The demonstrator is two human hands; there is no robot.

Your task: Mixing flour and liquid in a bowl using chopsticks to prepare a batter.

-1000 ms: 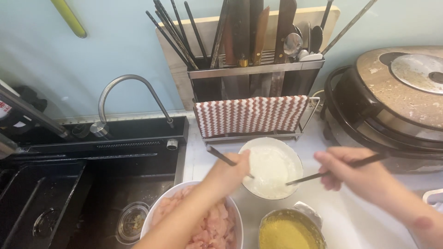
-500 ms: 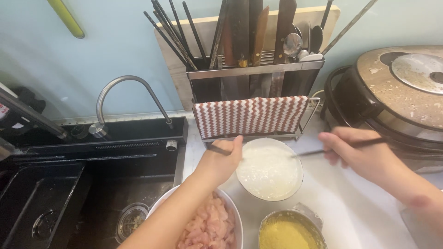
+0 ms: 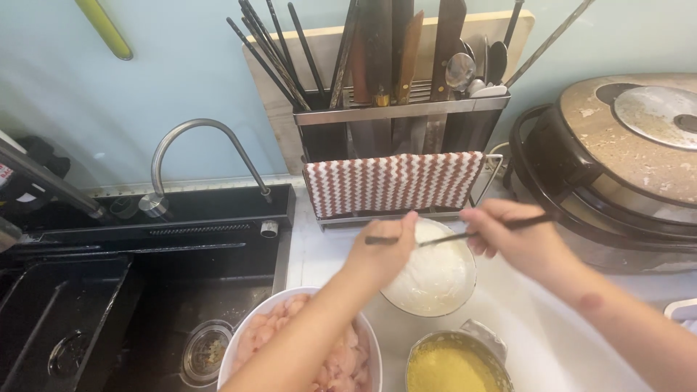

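Centre of frame: the left hand (image 3: pixel 381 254) is closed in a pinch on one dark chopstick (image 3: pixel 379 239), which lies roughly level just above the rim of a white bowl (image 3: pixel 434 274). Right of centre: the right hand (image 3: pixel 517 243) is likewise curled around a second dark chopstick (image 3: pixel 479 231), whose tip slants down over the bowl's white, floury contents. Two chopsticks are thus in hand, one per hand, and both hands hover at the bowl's upper edge; whether the left hand touches the rim cannot be told.

Three vessels stand on the pale counter (image 3: pixel 537 341): the white bowl at centre, a larger bowl of pale pink raw meat pieces (image 3: pixel 341 359) at lower centre, partly covered by the left forearm, and a small metal cup of yellow liquid (image 3: pixel 454 363) at the lower edge, just below the white bowl.

Upper centre: one metal utensil rack (image 3: pixel 403 116) holds knives, spoons and further chopsticks, with one red-and-white zigzag cloth (image 3: pixel 392 181) draped on its front rail. Right edge: one dark cooker (image 3: pixel 632 160) with a speckled lid. Left half: one black sink (image 3: pixel 145 290) with one curved faucet (image 3: pixel 196 145).
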